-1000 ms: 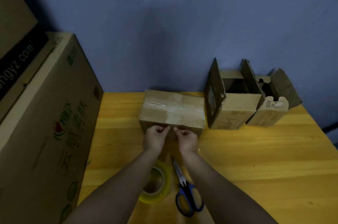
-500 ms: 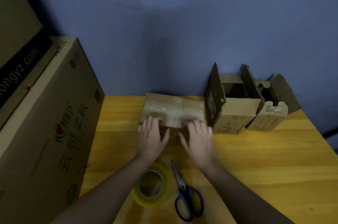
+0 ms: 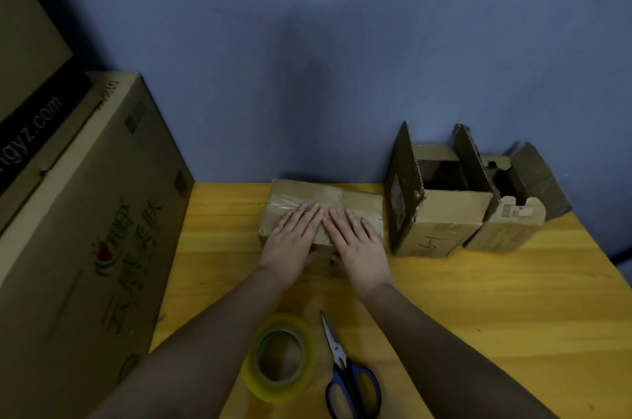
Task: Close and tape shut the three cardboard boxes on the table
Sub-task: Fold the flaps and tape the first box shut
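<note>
A small closed cardboard box [image 3: 355, 201] with clear tape across its top lies at the back of the wooden table [image 3: 478, 309]. My left hand [image 3: 292, 237] and my right hand [image 3: 355, 244] lie flat side by side on its top, fingers straight, pressing the tape. To the right stand two open boxes with raised flaps: a middle box [image 3: 441, 223] and a smaller far-right box [image 3: 506, 227]. A roll of yellowish clear tape [image 3: 278, 357] and blue-handled scissors [image 3: 345, 374] lie near me between my forearms.
A very large printed cardboard carton [image 3: 85, 247] stands along the table's left side, with another carton [image 3: 24, 69] on top. A blue wall [image 3: 307, 59] rises right behind the boxes. Bare wood shows at the right front of the table.
My hands moved from pinching at the box's front edge up onto its top, spreading flat and then sliding together toward the middle of the tape.
</note>
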`<state>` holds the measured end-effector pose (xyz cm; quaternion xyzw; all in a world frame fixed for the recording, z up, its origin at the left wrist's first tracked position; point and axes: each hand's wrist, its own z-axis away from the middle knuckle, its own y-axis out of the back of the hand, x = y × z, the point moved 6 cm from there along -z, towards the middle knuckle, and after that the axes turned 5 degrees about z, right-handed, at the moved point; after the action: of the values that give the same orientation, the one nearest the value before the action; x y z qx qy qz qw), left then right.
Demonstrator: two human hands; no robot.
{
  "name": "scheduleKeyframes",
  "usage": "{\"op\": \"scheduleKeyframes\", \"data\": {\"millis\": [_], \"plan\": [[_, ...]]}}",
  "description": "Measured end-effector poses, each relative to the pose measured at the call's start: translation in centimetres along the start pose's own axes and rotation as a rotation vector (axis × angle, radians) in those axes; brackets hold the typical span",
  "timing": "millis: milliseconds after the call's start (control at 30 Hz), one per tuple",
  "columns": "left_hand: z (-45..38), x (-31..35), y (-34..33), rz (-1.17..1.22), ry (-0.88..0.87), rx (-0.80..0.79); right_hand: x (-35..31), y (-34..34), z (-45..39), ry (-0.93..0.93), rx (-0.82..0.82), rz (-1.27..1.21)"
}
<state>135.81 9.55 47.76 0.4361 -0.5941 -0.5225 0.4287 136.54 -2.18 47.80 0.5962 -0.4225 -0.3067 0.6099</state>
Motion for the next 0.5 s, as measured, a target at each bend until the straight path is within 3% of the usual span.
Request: {"op": "scheduleKeyframes", "data": {"millis": [133,267,367,433,500], "plan": [[0.1,0.0,0.3,-0.045,-0.016,-0.056,-0.6,0.0,0.5,0.056,-0.074,0.059],[0.8,-1.8,0.8,0.001,-0.018,-0.138,-2.4,2.3,2.0,0.01,-0.16,-0.042],[1.3,-2.7,2.2,-0.011,0.04,-0.024,-4.5,3.3,3.5,0.023,-0.235,-0.06],[1.6,-2.4,2.9,-0.039,0.059,-0.006,-5.2,3.8,4.2,0.01,-0.192,-0.061],[1.3,-2.9,3.3,0.121,0.15,-0.005,-4.6,4.5,4.0,-0.022,-0.099,-0.095]]}}
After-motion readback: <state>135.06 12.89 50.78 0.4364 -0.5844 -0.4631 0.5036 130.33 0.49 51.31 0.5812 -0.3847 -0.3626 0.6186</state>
